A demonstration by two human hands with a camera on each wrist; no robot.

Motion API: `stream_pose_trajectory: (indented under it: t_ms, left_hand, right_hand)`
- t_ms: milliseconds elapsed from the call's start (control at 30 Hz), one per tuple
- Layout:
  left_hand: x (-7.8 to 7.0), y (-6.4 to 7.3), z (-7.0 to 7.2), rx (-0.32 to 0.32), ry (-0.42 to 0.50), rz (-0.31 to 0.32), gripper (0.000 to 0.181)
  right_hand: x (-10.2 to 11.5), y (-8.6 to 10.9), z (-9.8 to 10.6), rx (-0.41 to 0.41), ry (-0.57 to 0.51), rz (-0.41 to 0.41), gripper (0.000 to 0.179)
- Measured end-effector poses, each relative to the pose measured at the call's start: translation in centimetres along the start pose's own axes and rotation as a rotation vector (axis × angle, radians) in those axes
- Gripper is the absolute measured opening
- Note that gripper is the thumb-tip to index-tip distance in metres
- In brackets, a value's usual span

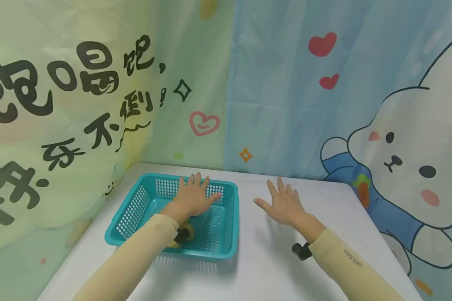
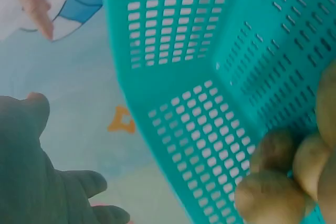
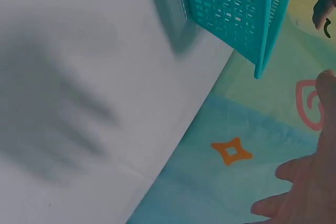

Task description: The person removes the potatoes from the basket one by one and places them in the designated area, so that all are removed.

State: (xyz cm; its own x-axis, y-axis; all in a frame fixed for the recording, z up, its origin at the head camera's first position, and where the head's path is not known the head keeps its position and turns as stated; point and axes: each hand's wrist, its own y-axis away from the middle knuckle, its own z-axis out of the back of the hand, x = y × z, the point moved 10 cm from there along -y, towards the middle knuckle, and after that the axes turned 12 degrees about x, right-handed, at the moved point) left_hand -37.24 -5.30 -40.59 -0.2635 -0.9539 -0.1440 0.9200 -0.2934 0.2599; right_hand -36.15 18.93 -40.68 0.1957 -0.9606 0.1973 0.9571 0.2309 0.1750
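My left hand is spread out above the turquoise plastic basket, fingers straight and holding nothing. To the right of the basket, my right hand hovers over the white table with its fingers apart, also holding nothing. Inside the basket lie several rounded, brownish, potato-like things, bunched together in the left wrist view. From the head, my left forearm hides most of them, and only a tan one and a yellow bit show beside the sleeve.
The white table ends at a printed curtain behind it, and another printed cloth hangs along the left side. A small black camera sits at my right wrist. Long cream sleeves cover both forearms.
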Motion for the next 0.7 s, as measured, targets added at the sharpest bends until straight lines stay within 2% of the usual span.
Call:
stream_pose_trajectory:
  t_ms: [100, 267, 400, 600, 700]
  left_hand:
    - [1.7, 0.9, 0.3, -0.013, 0.036, 0.015, 0.082]
    - [4.9, 3.2, 1.0, -0.017, 0.065, 0.046, 0.082]
    - [7.6, 5.2, 1.2, -0.026, 0.102, 0.074, 0.084]
    - [11.8, 8.2, 0.7, -0.062, 0.163, 0.126, 0.085]
    - [13.6, 9.8, -0.1, -0.054, 0.195, 0.174, 0.084]
  right_hand:
    - [0.6, 0.1, -0.3, -0.031, -0.043, 0.042, 0.088]
    - [2.1, 0.3, -0.3, -0.104, -0.131, 0.127, 0.084]
    - [3.1, 0.4, -0.5, -0.127, -0.175, 0.147, 0.082]
    - [4.5, 0.5, -1.2, -0.157, -0.265, 0.189, 0.073]
    - [5.4, 0.8, -0.9, -0.219, -0.361, 0.254, 0.064]
